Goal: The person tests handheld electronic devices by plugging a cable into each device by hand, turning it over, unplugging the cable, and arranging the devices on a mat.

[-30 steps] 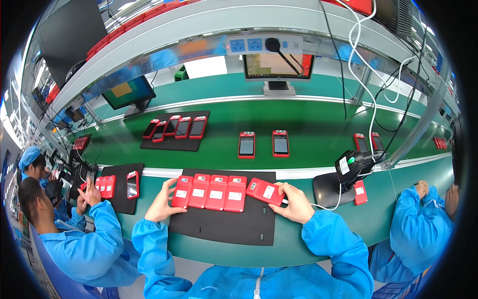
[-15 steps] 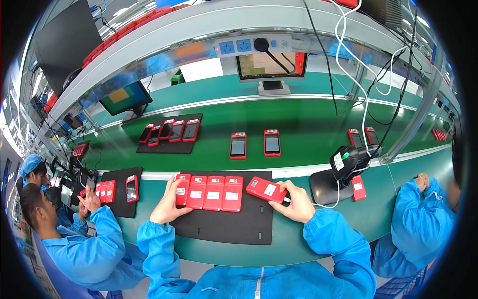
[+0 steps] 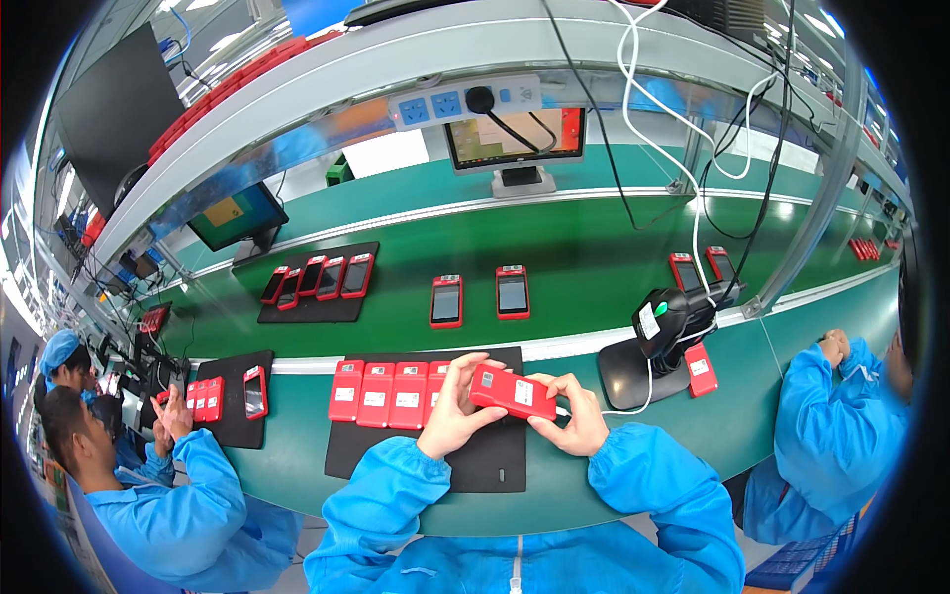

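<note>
Between both hands I hold a red handheld terminal (image 3: 513,390), its back with a white label facing up. My left hand (image 3: 453,414) grips its left end, thumb along the near edge. At its right end my right hand (image 3: 578,416) has thumb and fingers closed on it, beside a white cable (image 3: 633,408) that runs to that end. Several more red terminals (image 3: 377,396) lie back-up in a row on the black mat (image 3: 371,461), to the left of my hands. The rightmost of the row is partly hidden by my left hand.
A black scanner on a stand (image 3: 661,325) is to the right, with a red terminal (image 3: 702,370) beside it. Beyond, on the green belt (image 3: 584,287), lie several terminals and a black mat (image 3: 317,309). Co-workers sit left and right; cables hang from above.
My left hand has left the row of terminals and moved right, taking hold of the terminal's left end. My right hand still holds that terminal. The whole view has shifted slightly.
</note>
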The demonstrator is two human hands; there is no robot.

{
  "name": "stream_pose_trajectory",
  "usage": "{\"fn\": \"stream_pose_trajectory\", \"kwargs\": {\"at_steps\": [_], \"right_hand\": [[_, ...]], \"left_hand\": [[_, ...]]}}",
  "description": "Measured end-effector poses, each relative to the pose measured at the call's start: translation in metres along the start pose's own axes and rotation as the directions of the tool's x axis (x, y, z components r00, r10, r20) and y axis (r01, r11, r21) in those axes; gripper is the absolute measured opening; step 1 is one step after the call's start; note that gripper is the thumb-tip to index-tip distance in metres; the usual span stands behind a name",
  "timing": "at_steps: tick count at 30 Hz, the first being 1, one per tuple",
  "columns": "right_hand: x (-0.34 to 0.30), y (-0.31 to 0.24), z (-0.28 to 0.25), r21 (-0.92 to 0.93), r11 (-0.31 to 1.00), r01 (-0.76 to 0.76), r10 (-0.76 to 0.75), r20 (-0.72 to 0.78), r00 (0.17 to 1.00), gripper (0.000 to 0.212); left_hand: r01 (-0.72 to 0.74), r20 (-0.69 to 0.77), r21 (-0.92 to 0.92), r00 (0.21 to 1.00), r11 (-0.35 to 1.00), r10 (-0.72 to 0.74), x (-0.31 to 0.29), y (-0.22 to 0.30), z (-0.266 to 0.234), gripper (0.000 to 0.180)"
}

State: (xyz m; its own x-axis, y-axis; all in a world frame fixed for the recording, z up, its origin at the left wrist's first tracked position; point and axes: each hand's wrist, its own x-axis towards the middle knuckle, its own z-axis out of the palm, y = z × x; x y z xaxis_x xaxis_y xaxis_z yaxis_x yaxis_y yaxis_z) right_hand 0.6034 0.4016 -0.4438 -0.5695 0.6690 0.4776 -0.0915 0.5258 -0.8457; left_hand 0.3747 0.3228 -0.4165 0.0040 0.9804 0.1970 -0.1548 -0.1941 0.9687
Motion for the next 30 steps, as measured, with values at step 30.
{"fn": "stream_pose_trajectory", "kwargs": {"at_steps": [30], "right_hand": [[0.002, -0.002, 0.000, -0.207, 0.961, -0.181, 0.185, 0.004, 0.983, 0.049]], "left_hand": [[0.023, -0.198, -0.121, 0.979, 0.992, -0.047, 0.008, 0.007, -0.048, 0.050]]}}
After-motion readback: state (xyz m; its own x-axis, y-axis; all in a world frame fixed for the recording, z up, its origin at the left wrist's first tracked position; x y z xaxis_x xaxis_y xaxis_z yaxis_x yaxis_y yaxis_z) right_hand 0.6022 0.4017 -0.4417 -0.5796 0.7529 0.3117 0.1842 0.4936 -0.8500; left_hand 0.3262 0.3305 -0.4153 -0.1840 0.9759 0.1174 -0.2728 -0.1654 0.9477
